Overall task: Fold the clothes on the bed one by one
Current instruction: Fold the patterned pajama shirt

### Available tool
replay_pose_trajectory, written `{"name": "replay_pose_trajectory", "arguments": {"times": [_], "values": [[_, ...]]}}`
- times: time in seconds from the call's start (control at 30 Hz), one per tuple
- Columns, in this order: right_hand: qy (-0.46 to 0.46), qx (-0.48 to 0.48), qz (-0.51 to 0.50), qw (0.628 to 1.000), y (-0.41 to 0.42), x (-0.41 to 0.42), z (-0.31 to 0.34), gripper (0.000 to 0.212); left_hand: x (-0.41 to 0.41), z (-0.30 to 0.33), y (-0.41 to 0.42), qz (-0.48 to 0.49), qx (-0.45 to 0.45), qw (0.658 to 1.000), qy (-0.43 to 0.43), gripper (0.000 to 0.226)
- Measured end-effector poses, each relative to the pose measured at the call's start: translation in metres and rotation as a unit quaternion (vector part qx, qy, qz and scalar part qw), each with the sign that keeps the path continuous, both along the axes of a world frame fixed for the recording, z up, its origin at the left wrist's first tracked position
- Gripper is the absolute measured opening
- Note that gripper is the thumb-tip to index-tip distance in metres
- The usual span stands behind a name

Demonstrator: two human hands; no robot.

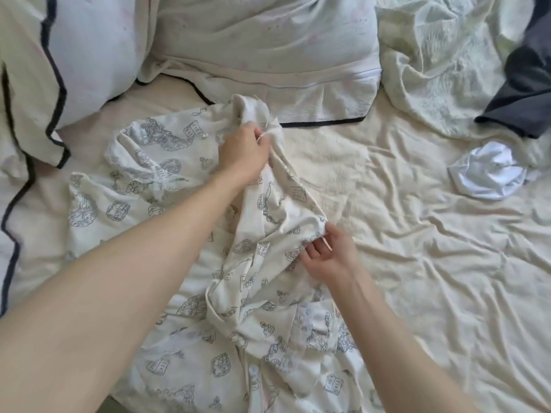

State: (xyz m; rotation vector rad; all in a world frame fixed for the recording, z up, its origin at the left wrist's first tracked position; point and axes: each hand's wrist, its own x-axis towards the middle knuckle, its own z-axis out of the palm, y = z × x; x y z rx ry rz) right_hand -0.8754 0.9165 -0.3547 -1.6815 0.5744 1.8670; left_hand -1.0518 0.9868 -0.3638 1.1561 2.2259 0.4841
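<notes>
Cream printed cotton garment (256,293): crumpled mid-bed (417,234). Light, limp, likely non-slip. Left hand (243,150) pinches its upper edge; right hand (328,254) pinches a lower fold. Best gripped along seams.

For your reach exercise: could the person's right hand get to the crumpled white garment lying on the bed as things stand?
Probably yes. The white garment lies on open sheet with nothing between it and the right hand. But that hand is pinching the printed garment, so it must let go first.
</notes>
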Motion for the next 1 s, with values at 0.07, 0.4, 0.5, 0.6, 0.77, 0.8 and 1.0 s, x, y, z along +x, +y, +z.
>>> {"name": "replay_pose_trajectory", "arguments": {"times": [0.07,0.4,0.5,0.6,0.77,0.8,1.0], "values": [[-0.006,0.020,-0.020,1.000,0.003,0.008,0.000,0.015,0.002,-0.004,0.013,0.058,0.017,0.994,-0.092,0.021],[0.002,0.084,0.033,0.996,0.004,0.022,-0.007,0.017,0.018,-0.022,0.028,0.065,0.046,0.974,-0.212,0.023],[-0.006,0.110,0.104,0.989,-0.010,0.020,-0.011,0.028,0.029,-0.006,-0.003,0.041,0.096,0.986,-0.131,0.035],[-0.031,0.121,0.154,0.980,-0.027,0.016,-0.009,0.028,0.042,0.006,-0.057,0.045,0.108,0.991,-0.070,0.018],[-0.115,0.215,0.307,0.920,-0.062,0.020,0.013,0.017,0.057,0.011,-0.159,0.012,-0.018,0.997,-0.072,0.007],[-0.148,0.241,0.361,0.889,-0.070,0.024,0.018,0.017,0.060,0.013,-0.178,0.007,-0.032,0.997,-0.067,0.009],[-0.351,0.358,0.754,0.424,-0.133,0.068,0.009,0.036,0.089,0.024,-0.250,-0.020,-0.068,0.997,0.000,0.032]]}}
